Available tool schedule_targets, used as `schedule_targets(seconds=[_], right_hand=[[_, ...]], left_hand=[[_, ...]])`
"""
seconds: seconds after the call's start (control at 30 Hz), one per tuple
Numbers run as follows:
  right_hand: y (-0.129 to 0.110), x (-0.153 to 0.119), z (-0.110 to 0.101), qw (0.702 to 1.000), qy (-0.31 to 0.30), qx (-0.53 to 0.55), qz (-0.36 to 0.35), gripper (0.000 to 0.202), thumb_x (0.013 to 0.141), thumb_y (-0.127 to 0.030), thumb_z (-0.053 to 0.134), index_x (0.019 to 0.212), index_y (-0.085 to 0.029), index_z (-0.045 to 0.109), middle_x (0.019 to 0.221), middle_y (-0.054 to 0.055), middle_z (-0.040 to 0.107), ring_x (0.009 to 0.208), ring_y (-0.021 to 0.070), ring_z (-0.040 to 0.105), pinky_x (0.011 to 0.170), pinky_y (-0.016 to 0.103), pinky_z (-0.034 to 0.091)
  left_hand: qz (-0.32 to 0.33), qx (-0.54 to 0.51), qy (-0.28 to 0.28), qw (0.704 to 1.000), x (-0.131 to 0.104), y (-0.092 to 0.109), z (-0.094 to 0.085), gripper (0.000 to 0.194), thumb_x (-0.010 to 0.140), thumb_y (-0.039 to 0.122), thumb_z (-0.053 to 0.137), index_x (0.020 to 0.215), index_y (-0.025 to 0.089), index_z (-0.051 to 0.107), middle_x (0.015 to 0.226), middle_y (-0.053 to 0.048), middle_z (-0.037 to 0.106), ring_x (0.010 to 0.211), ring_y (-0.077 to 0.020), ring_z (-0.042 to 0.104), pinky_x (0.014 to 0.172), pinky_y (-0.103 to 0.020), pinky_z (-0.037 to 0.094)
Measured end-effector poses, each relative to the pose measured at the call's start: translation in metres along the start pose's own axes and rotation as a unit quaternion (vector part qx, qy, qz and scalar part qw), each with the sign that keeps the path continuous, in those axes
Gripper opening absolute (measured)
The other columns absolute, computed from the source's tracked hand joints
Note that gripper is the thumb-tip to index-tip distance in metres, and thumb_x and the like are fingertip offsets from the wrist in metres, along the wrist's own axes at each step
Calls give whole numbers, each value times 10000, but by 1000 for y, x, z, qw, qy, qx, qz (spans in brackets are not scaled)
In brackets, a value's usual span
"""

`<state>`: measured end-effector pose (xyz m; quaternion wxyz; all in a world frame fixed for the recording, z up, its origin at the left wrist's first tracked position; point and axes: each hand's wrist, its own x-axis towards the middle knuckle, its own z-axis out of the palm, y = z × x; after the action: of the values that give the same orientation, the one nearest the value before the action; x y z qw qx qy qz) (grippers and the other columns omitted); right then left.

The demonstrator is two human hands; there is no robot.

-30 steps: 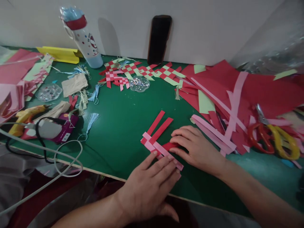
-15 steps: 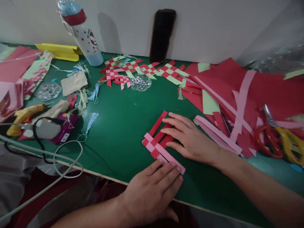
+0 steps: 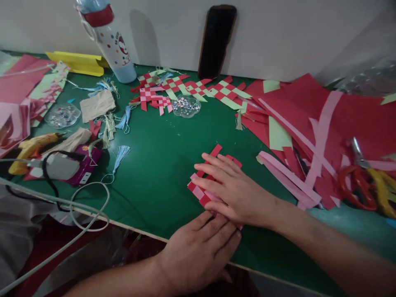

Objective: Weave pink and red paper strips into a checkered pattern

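Observation:
A small weave of red and pink paper strips [image 3: 198, 192] lies on the green table [image 3: 148, 165], near its front edge. My right hand [image 3: 225, 185] rests flat over the weave with fingers outstretched, covering much of it. Just below, my left hand [image 3: 201, 243] lies flat, its fingertips on the lower strip ends and touching the right hand. Red strip ends stick out above the right fingers. Neither hand grips anything.
A bottle [image 3: 114, 49] and a leaning phone [image 3: 217, 41] stand at the back. Finished weaves [image 3: 173, 86] and a bead dish [image 3: 186, 106] lie before them. Scissors [image 3: 360, 185] and paper sheets are right; a glue gun [image 3: 34, 146], tassels and cables left.
My right hand has moved left and down onto the weave, its fingers now spread over the woven part. My left hand has stayed nearly in place. The view has shifted slightly.

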<state>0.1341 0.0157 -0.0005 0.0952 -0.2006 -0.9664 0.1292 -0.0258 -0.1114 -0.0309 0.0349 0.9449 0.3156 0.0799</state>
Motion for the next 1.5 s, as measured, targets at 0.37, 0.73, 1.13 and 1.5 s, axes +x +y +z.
schedule_targets(seconds=[0.37,0.73,1.13,1.5], right_hand=[[3,0,-6,997,32,-52,-39,335,887,-268,615,1215,-210,643,1384,92,569,1380,330,365,1101,568,320],[-4,2,-1,974,113,-121,-152,242,929,-98,495,849,-201,699,1105,35,726,1143,205,579,1021,473,409],[25,-15,10,994,39,-87,55,429,974,-378,460,1324,-142,541,1424,164,512,1399,313,348,1091,545,350],[25,-17,5,991,53,-83,90,434,979,-312,435,1388,-180,497,1485,131,458,1445,301,262,1123,566,297]], left_hand=[[8,5,-7,1000,-1,-2,-2,543,1032,419,284,1461,98,374,1515,-82,410,1391,-254,362,1184,-422,222],[-3,-10,5,1000,1,0,-3,495,1038,360,285,1448,105,394,1475,-68,462,1363,-235,395,1176,-410,242],[-5,-2,20,1000,-2,0,2,487,1024,407,328,1420,147,443,1495,-74,438,1397,-248,359,1183,-422,215],[-62,-43,92,993,-8,-21,-20,374,974,381,488,1301,213,553,1389,-25,559,1355,-203,426,1203,-405,230]])
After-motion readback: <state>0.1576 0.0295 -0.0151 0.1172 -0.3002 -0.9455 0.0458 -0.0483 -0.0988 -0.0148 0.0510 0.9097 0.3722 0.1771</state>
